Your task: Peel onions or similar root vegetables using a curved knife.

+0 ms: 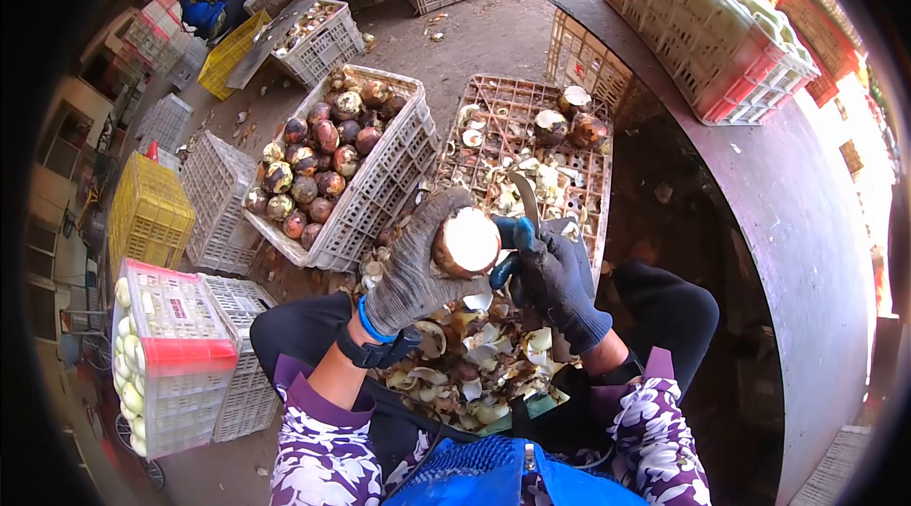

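My left hand (414,264), in a grey striped work glove, grips a brown-skinned coconut (469,242). A broad bright white cut face on it is turned up toward me. Close at its right, my right hand (555,283), in a dark glove with blue fingertips, is closed around a knife (525,195). The curved blade points up and away from me, and the handle is hidden in the fingers. Below both hands, between my knees, lies a heap of pale and brown peelings (474,354). Several partly trimmed coconuts (572,120) sit on an upturned plastic crate (493,93) ahead.
A crate (380,193) full of brown coconuts stands ahead left. Crates with pale peeled ones stand at left (185,364) and upper right (702,41). A dark tabletop (759,212) curves along my right. Yellow crates (152,207) and a person (204,8) are farther left.
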Action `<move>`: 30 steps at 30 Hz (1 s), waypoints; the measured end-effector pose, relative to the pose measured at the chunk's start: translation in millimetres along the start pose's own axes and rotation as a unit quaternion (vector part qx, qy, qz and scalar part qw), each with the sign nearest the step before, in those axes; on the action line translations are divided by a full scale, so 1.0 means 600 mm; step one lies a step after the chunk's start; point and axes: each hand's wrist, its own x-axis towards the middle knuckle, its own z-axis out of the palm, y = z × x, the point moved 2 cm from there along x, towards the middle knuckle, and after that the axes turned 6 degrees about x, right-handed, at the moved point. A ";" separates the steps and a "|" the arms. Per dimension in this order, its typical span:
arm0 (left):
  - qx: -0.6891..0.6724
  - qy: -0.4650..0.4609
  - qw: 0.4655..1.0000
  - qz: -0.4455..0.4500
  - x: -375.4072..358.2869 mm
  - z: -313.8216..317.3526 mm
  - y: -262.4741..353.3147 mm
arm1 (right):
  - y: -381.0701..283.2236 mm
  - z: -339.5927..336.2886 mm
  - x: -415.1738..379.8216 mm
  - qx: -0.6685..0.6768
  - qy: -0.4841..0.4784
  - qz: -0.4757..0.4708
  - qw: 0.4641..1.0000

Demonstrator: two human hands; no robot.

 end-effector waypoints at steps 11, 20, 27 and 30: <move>-0.158 0.128 0.978 -0.038 -0.004 0.022 0.015 | 0.012 -0.010 -0.004 -0.187 -0.088 -0.297 0.932; -0.143 0.134 0.980 -0.018 0.000 0.065 0.015 | 0.044 0.003 0.001 0.183 0.008 -0.098 0.978; -0.346 0.136 0.922 -0.109 0.004 0.060 -0.011 | 0.022 0.025 -0.004 0.063 0.054 -0.050 0.995; -0.515 0.119 0.836 -0.147 -0.003 0.052 -0.029 | 0.010 0.027 -0.002 -0.005 0.032 -0.113 0.993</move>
